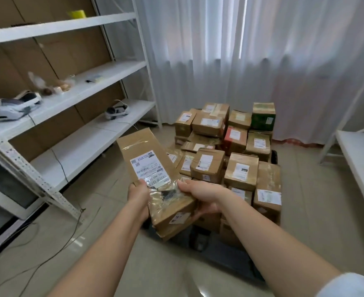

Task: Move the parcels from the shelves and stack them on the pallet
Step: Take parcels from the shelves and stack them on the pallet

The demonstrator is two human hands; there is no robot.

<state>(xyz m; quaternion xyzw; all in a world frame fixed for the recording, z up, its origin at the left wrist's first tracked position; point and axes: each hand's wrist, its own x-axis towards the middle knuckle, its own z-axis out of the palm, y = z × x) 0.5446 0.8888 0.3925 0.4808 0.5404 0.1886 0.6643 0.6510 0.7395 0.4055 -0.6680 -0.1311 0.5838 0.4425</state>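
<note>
With your left hand [138,190] and right hand [200,195] each gripping a near corner of the long flat parcel [155,172], carried tilted above the pallet [230,262], lower it level onto the stacked boxes [230,155], label up, before releasing.

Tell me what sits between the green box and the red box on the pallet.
In the head view, a small brown parcel lies between the green box and the red box.

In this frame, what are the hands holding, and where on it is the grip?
A long, flat cardboard parcel wrapped in clear tape. Both hands grip its near end: the left hand on the left edge, the right hand on the right edge and underside.
</note>
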